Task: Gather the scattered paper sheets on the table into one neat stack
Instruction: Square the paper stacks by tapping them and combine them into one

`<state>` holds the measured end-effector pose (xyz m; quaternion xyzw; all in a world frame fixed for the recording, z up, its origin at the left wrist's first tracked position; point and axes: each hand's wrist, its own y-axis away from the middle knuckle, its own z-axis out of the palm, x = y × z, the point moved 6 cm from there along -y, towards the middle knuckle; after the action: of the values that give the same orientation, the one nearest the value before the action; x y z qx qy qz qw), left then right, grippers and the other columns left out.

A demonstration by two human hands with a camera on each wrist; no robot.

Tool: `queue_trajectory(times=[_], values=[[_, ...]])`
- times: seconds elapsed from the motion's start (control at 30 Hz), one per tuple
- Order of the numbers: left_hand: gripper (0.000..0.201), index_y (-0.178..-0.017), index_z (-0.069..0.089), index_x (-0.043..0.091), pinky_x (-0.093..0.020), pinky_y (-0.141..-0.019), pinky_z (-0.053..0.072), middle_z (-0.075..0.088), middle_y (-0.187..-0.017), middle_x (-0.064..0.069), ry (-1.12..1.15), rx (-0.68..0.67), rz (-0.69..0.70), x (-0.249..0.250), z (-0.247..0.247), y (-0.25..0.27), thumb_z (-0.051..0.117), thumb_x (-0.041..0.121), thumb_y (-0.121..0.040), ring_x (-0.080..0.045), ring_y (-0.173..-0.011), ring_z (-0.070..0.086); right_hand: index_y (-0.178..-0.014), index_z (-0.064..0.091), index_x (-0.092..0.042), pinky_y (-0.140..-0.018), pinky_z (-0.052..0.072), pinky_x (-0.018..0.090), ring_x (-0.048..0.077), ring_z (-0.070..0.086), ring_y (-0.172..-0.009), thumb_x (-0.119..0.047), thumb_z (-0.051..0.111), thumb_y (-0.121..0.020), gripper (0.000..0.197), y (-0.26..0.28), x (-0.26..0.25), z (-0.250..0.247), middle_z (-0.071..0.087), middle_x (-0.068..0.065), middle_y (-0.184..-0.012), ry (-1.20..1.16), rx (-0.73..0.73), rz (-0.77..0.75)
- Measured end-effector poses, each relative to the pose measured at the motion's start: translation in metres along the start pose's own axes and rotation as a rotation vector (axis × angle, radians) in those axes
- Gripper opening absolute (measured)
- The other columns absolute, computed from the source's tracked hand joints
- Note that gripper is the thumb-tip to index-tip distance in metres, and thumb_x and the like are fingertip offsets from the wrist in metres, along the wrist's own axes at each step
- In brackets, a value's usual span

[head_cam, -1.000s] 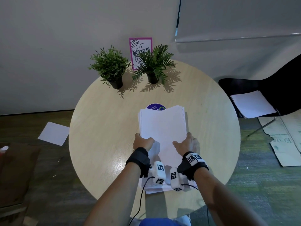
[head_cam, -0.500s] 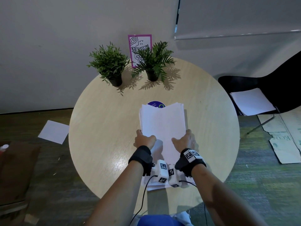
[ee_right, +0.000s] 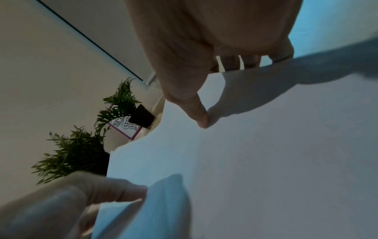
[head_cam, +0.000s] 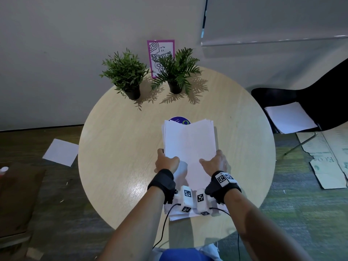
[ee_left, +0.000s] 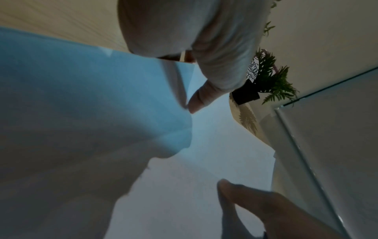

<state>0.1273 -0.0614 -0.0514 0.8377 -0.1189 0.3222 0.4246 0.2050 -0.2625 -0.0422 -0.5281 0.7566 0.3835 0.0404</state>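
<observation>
Lifted slightly since a second ago: white paper stack (head_cam: 189, 146), over round wooden table (head_cam: 116, 147). Left hand (head_cam: 165, 162) and right hand (head_cam: 214, 162) pinch its sides. Squaring step; next, tap edges flush.

Dim, even indoor light in the head view; soft plant (head_cam: 175, 72) shadows falling forward across the table (head_cam: 116, 147), plus a glare patch near its front left. Edges bowed by the wide lens. Both wrist views dark, blue-tinted, noisy; hands and paper (ee_left: 204, 177) close up, blurred.
</observation>
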Motion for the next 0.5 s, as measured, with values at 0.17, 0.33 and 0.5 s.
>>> queue_trajectory(times=[0.17,0.33,0.5], values=[[0.053,-0.120,0.042,0.008,-0.028,-0.076,0.045,0.056,-0.111,-0.002,0.112,-0.067,-0.024,-0.008,-0.004,-0.005,0.076,0.010,-0.079,-0.020,-0.093,0.056,-0.143,0.040,-0.007,-0.101,0.039,0.034,0.029,0.046,-0.131,-0.032,0.072,-0.084,0.071,-0.004,0.008,-0.003,0.048,0.010,-0.142,0.005,-0.020,-0.014],[0.031,-0.108,0.052,0.001,-0.029,-0.089,0.040,0.057,-0.111,-0.005,0.158,-0.274,-0.038,-0.019,-0.001,-0.009,0.073,0.003,-0.085,-0.021,-0.102,0.052,-0.132,0.045,-0.008,-0.083,0.036,0.030,0.029,0.047,-0.122,-0.030,0.075,-0.080,0.063,0.000,0.014,0.000,0.049,0.011,-0.133,-0.033,0.000,-0.052],[0.026,-0.110,0.058,0.008,-0.032,-0.099,0.043,0.064,-0.115,-0.001,0.263,-0.384,0.022,-0.028,-0.015,-0.002,0.068,0.000,-0.088,-0.019,-0.106,0.057,-0.118,0.048,-0.010,-0.078,0.036,0.028,0.019,0.045,-0.095,-0.040,0.081,-0.074,0.062,0.002,0.015,-0.007,0.049,0.007,-0.121,-0.147,-0.030,-0.122]])
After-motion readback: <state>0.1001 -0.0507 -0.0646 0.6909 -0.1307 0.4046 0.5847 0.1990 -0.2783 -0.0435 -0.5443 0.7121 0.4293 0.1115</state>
